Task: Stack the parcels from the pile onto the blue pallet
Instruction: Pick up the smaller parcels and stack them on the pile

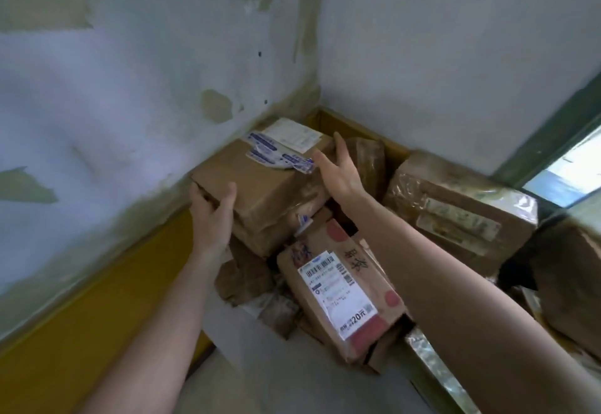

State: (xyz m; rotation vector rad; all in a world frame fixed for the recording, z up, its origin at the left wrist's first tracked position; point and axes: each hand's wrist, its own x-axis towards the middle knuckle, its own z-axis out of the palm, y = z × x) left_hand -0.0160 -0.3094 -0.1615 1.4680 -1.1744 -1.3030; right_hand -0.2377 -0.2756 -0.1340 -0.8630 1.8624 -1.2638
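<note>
A pile of brown cardboard parcels fills the room's corner. On top lies a large brown box (260, 179) with a white label and torn blue tape. My left hand (211, 215) holds its near left corner, thumb on the top face. My right hand (338, 166) is spread against its right side, fingers straight. Below them lies a parcel with red dots and a white shipping label (341, 293). No blue pallet is in view.
A tape-wrapped box (461, 215) sits to the right, and another box (572, 280) is at the right edge. The white wall with a yellow skirting (97, 300) runs along the left. A green-framed opening (559, 166) is at the far right.
</note>
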